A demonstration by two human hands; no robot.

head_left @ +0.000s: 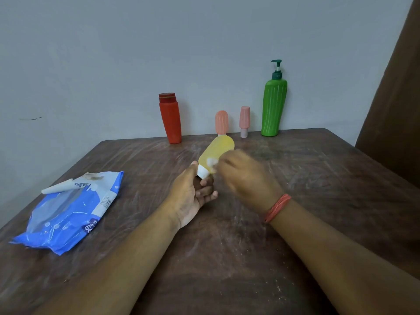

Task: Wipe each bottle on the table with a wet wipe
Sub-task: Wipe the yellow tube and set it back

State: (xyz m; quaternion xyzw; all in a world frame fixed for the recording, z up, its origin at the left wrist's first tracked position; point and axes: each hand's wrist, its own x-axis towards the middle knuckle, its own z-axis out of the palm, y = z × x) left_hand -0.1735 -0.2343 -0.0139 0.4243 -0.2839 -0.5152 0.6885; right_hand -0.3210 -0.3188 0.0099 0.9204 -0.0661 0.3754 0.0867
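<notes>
My left hand (pixel 193 192) grips a yellow bottle (pixel 218 151) by its white cap (pixel 202 172), with the bottle's base tilted up and away from me above the table's middle. My right hand (pixel 245 178), blurred, holds a small white wet wipe (pixel 211 162) against the bottle's lower side near the cap. Along the far edge stand a red bottle (pixel 171 119), two small pink bottles (pixel 221 122) (pixel 244 121) and a tall green pump bottle (pixel 273 105).
A blue wet-wipe pack (pixel 68 212) lies on the left of the dark wooden table (pixel 295 223), its flap peeled open. A grey wall runs behind the bottles. A brown curtain (pixel 395 98) hangs at the right edge.
</notes>
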